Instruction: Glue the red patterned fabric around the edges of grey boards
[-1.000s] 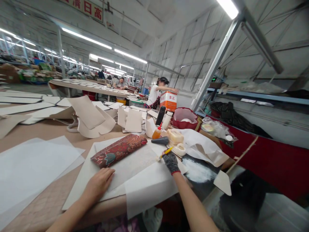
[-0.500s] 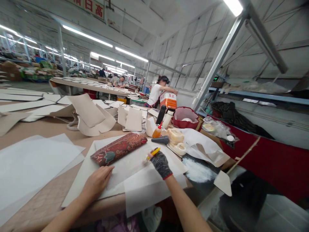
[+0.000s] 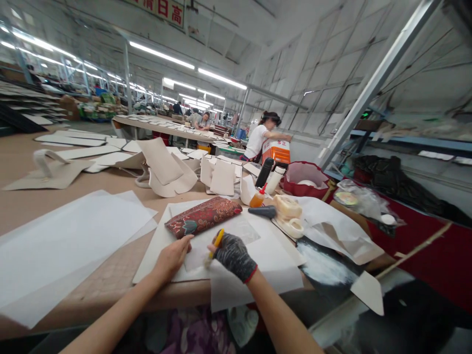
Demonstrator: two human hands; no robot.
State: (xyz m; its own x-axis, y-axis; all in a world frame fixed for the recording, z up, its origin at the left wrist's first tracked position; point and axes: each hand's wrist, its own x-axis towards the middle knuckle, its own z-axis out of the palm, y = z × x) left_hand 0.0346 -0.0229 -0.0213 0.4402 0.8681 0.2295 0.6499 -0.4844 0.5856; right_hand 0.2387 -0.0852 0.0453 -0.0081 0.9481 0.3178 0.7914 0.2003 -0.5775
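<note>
In my right hand [image 3: 234,255], which wears a dark grey fingerless-looking glove with a red cuff, is a brush with a yellow handle [image 3: 218,240]. Its pale bristles, blurred, meet a thin translucent piece [image 3: 195,261] on the white sheet [image 3: 271,246]. My bare left hand [image 3: 173,258] lies on the near left of that sheet, fingers stretched forward. Its fingertips reach the lower edge of a rolled, brown-red patterned piece of material [image 3: 204,216]. Beyond my right hand are a dark grey cone-shaped object [image 3: 262,211] and a small orange bottle with a red tip [image 3: 258,197].
White sheets [image 3: 77,241] cover the table's left. Cream panels [image 3: 167,167] stand behind the roll. To the right are a tape roll [image 3: 295,228], a dark board smeared white [image 3: 326,263] and a maroon bag [image 3: 304,178]. A co-worker [image 3: 258,137] leans on an orange-white box [image 3: 276,150].
My right hand has drawn the brush toward me and left across the sheet, its handle now steeper. My left hand stays by the patterned roll. The whole view has shifted, moving things rightward.
</note>
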